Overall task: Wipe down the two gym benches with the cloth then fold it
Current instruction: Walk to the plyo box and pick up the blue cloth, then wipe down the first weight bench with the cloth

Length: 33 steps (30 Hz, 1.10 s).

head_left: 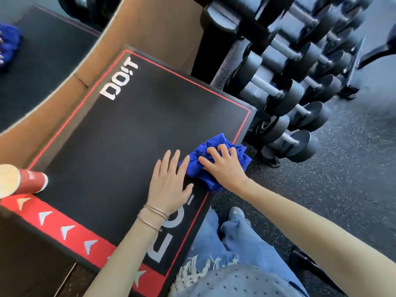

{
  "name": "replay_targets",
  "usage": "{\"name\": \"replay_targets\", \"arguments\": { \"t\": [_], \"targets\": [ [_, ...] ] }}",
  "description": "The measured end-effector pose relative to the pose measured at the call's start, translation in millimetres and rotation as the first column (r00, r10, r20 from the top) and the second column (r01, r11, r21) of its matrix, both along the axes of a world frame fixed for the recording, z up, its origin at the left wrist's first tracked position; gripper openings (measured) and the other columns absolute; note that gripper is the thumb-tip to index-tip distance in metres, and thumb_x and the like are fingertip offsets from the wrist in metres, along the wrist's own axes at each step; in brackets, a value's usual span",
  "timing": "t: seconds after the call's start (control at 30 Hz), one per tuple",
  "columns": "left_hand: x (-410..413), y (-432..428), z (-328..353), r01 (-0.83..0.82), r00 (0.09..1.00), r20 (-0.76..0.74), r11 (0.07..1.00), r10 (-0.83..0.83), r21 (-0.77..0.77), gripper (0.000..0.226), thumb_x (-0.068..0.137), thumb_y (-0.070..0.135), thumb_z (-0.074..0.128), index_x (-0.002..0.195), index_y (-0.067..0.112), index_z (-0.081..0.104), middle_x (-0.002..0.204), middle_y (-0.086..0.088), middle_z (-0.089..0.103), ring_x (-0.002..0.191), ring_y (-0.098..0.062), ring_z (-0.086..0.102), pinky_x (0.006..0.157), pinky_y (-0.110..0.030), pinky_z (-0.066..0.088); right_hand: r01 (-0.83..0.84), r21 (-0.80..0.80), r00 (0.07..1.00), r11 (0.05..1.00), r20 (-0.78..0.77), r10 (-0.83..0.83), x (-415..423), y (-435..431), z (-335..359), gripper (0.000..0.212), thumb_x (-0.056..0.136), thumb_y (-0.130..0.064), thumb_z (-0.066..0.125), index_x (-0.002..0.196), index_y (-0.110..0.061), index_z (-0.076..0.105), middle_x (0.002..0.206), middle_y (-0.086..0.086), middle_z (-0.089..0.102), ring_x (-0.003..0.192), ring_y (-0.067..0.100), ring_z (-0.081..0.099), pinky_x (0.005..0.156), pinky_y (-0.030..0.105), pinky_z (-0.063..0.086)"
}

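A black gym bench [132, 129] with a red border line and white "DO!T" lettering fills the middle of the view. A bunched blue cloth [214, 155] lies near its right edge. My right hand [225, 166] presses down on the cloth, fingers spread over it. My left hand [169, 183] rests flat on the bench just left of the cloth, fingers apart, holding nothing. A second black bench [47, 67] sits at the upper left, with another blue cloth [8, 46] at its left edge.
A red and white can [23, 181] lies on the bench's left side. A rack of dumbbells [285, 88] stands close to the right of the bench. A brown strip [137, 33] runs between the benches. Speckled rubber floor [342, 168] spreads right.
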<state>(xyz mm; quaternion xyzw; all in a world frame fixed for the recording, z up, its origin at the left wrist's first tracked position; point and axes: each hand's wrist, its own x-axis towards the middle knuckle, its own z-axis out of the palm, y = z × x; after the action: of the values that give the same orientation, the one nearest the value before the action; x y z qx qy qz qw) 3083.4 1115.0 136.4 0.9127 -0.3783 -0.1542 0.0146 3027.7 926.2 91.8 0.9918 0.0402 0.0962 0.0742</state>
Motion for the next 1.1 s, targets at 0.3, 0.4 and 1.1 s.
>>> {"name": "replay_targets", "arguments": {
  "t": [0.3, 0.4, 1.1],
  "targets": [
    [-35, -105, 4, 0.518, 0.855, 0.014, 0.854, -0.518, -0.051, 0.077, 0.086, 0.055, 0.044, 0.149, 0.019, 0.019, 0.157, -0.011, 0.019, 0.146, -0.033, 0.006, 0.118, -0.048, 0.011, 0.536, 0.028, 0.840, 0.844, -0.119, -0.529, -128, -57, 12, 0.021, 0.076, -0.034, 0.076, 0.091, -0.022, 0.067, 0.091, 0.008, 0.065, 0.073, 0.030, 0.058, 0.057, 0.036, 0.045],
    [-72, -144, 2, 0.673, 0.738, -0.014, 0.738, -0.675, -0.046, 0.079, 0.086, 0.056, 0.041, 0.150, 0.020, 0.012, 0.158, -0.009, 0.011, 0.147, -0.031, -0.002, 0.119, -0.047, 0.003, 0.725, 0.026, 0.685, 0.688, -0.130, -0.717, -185, -69, 15, 0.027, 0.071, -0.037, 0.079, 0.089, -0.019, 0.070, 0.086, 0.007, 0.066, 0.070, 0.030, 0.060, 0.056, 0.035, 0.048],
    [-479, -270, -11, 0.996, 0.094, 0.017, 0.094, -0.995, -0.011, 0.076, 0.087, 0.049, 0.047, 0.149, 0.022, 0.013, 0.157, -0.008, 0.017, 0.146, -0.030, 0.009, 0.118, -0.048, 0.010, 0.981, -0.148, -0.149, -0.128, -0.140, -0.979, -626, -42, 10, 0.028, 0.067, -0.046, 0.079, 0.082, -0.023, 0.072, 0.078, 0.004, 0.065, 0.068, 0.027, 0.062, 0.051, 0.032, 0.049]
  ]
}}
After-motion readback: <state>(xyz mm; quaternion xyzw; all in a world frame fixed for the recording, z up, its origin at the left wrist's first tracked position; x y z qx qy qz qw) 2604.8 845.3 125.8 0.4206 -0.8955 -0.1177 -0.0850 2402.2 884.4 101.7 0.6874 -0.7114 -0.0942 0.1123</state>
